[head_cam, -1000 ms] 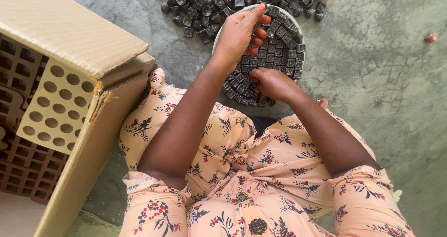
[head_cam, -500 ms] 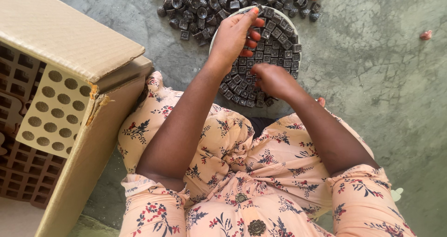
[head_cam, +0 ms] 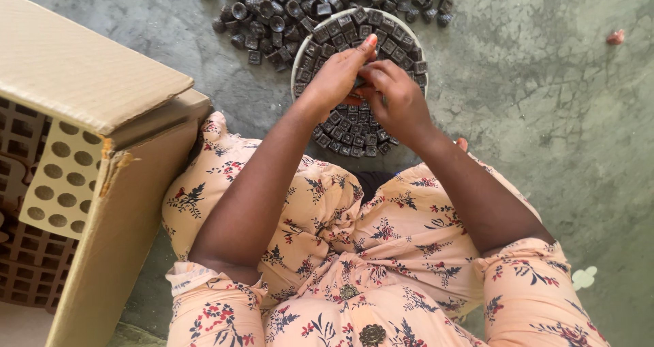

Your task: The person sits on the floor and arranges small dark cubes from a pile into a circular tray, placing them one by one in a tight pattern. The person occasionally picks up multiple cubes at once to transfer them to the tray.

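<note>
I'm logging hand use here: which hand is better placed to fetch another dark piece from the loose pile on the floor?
Probably the left hand. It lies on the round tray's left side, nearest the loose heap of small dark cup-shaped pieces. The right hand sits further right, over the tray's packed dark square pieces.

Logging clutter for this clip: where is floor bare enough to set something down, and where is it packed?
Bare floor runs right of the round tray, and a smaller patch lies between the box and the loose pile. Crowded: the tray, under both hands, and the pile above it.
</note>
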